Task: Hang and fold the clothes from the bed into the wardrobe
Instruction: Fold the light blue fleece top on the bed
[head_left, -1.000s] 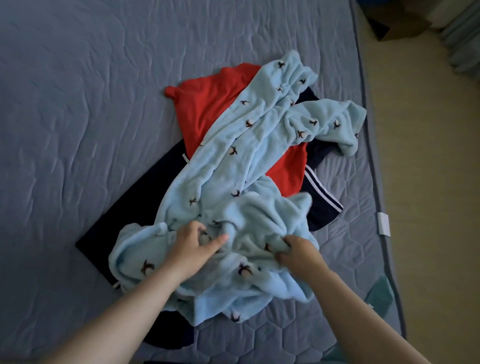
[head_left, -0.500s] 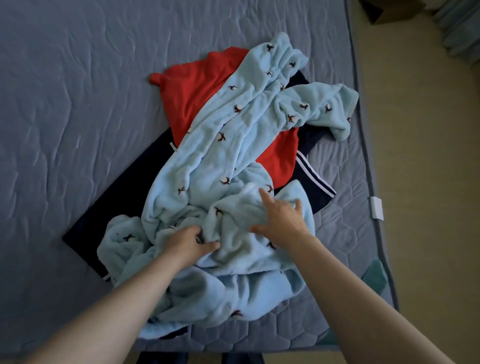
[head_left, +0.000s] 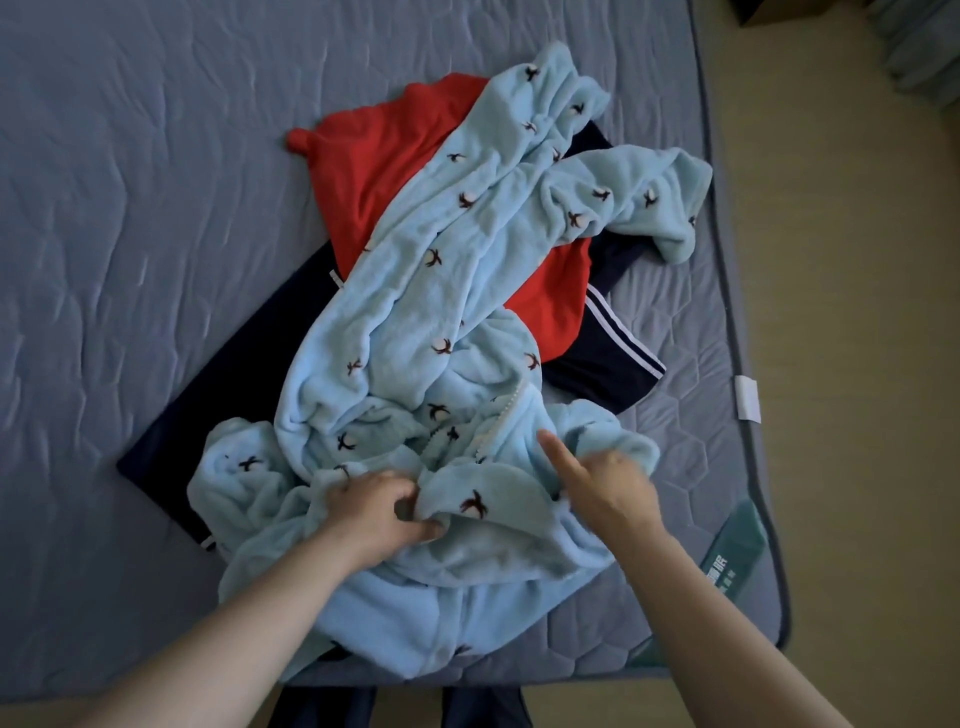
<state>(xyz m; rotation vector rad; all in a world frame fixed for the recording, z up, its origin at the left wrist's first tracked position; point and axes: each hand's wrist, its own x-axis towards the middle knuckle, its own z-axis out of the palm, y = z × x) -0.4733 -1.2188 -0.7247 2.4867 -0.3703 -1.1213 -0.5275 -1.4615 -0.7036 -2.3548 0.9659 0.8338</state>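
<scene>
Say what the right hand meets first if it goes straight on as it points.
The right hand would first meet the light blue fleece garment, probably its pearl-trimmed fold; depth unclear.

I see a pale blue fleece garment (head_left: 415, 291) scattered with small dark maroon bird-like motifs, each touched with white. I make out a plain bright red garment (head_left: 384, 171) and a dark navy garment (head_left: 234, 395) edged with thin white stripes (head_left: 623, 338). The bed (head_left: 130, 208) has a muted grey-blue quilted cover, stitched in wavy lines and hexagons. I note a green label (head_left: 737, 545) with white lettering, a white tag (head_left: 748, 397) and a beige floor (head_left: 857, 312).
</scene>
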